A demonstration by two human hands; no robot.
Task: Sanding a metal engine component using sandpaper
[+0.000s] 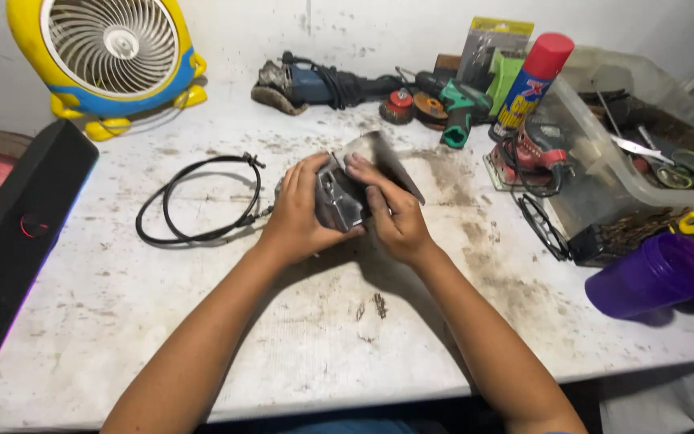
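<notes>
My left hand [297, 210] grips a grey metal part [337, 201] from its left side, above the middle of the dirty white table [202, 321]. My right hand [395, 213] presses a dark grey sheet, like sandpaper [391, 161], against the top of that metal part. The sheet sticks out up and to the right of my fingers. How the sheet meets the part underneath my fingers is hidden.
A black looped cable [198, 201] lies left of my hands. A yellow fan [110, 48], an angle grinder [315, 80], a green drill [459, 108], a spray can [532, 80], a clear tool bin [644, 137], a purple cup [652, 273] and a black speaker [18, 233] ring the table.
</notes>
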